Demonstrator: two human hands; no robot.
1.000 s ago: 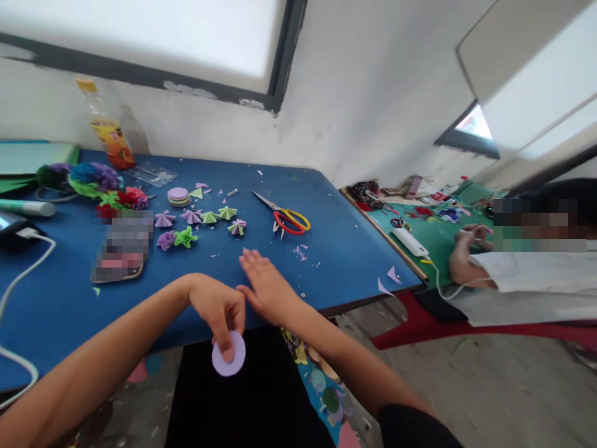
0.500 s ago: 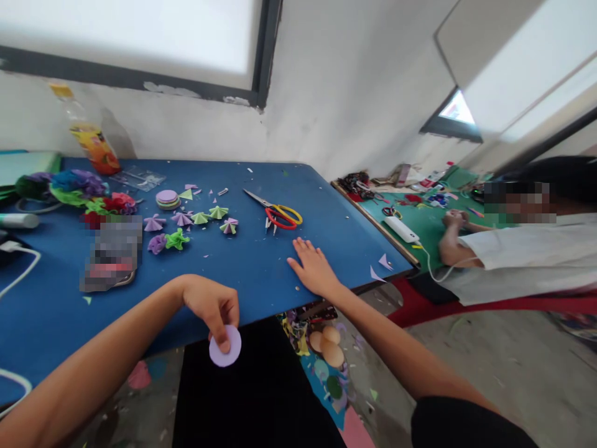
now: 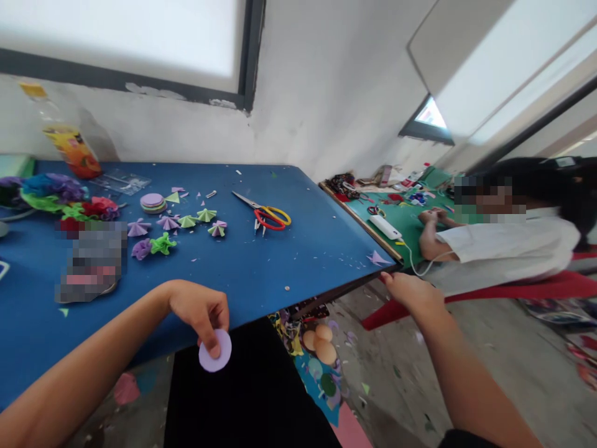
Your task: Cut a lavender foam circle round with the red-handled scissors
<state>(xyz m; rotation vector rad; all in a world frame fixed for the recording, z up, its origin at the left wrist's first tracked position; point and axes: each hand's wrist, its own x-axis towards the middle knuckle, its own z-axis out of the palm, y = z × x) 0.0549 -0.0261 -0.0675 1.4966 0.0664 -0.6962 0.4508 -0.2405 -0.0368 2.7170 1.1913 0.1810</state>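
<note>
My left hand is closed, pinching a round lilac paper disc over my lap, just in front of the blue table's edge. At the table's right corner is my right hand, its fingers mostly hidden and a little smeared. A lilac paper scrap lies on the corner close to its fingertips. Scissors with red and yellow handles rest mid-table. To their left are small pleated paper pieces, among them a green one, and a stack of paper discs.
A phone, crumpled coloured paper and a drink bottle occupy the table's left side. At the right, a person in a white top sits at a green table holding a white power bank. Paper scraps litter the floor.
My right hand has left the tabletop by the scissors and moved right to the corner; fewer lilac scraps show there. My left hand still holds the disc. The view has turned slightly right.
</note>
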